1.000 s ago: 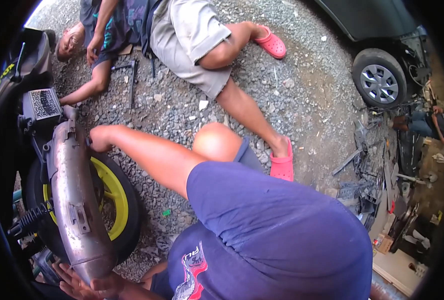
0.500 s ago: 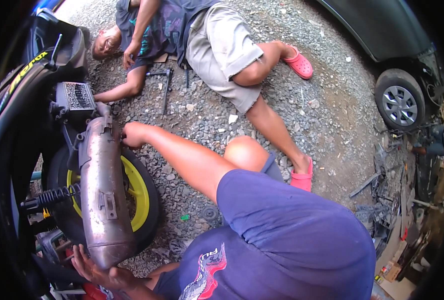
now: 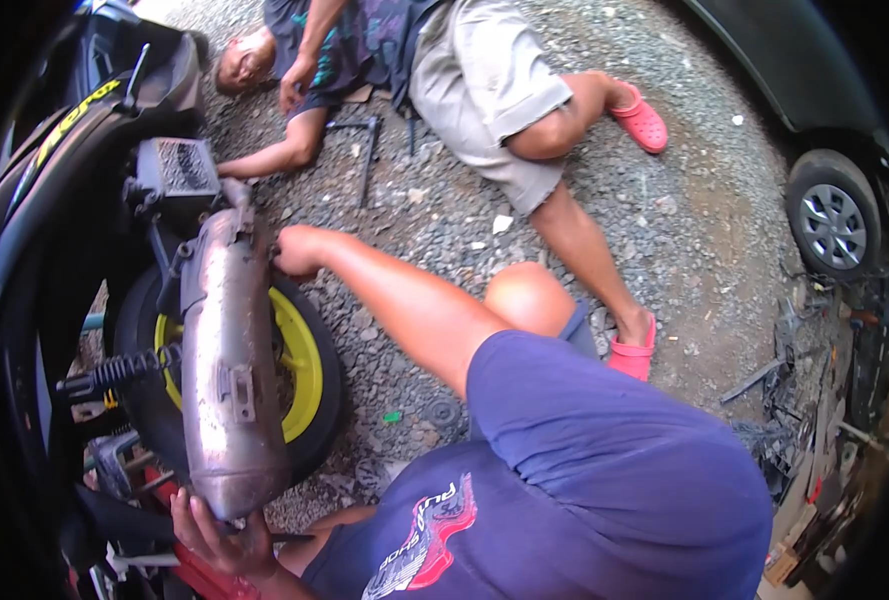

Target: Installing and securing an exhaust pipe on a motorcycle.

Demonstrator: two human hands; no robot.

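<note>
A scuffed metal exhaust muffler [image 3: 226, 350] runs lengthwise beside the rear wheel [image 3: 304, 370] of a motor scooter. My left hand [image 3: 222, 540] cups its tapered near end, fingers on one side and thumb on the other. Further up, my right hand [image 3: 299, 250] is closed at the muffler's right side, close to its upper end. The curled fingers hide whatever they hold there. Above the muffler sits a box-shaped grey part with a patterned cover [image 3: 179, 168]. A coil spring shock [image 3: 119, 372] is to the left of the muffler.
Another person [image 3: 484, 90] lies on the gravel at the top, one arm stretched toward the scooter. An L-shaped tool [image 3: 369, 160] lies near that arm. To the right are a car wheel [image 3: 832, 213] and scrap parts [image 3: 779, 400]. A small green piece [image 3: 392, 417] rests on the gravel.
The whole view has shifted, so the scene sits further right and a little higher. My left hand's fingers now lie closer around the muffler's end. The right hand keeps its place.
</note>
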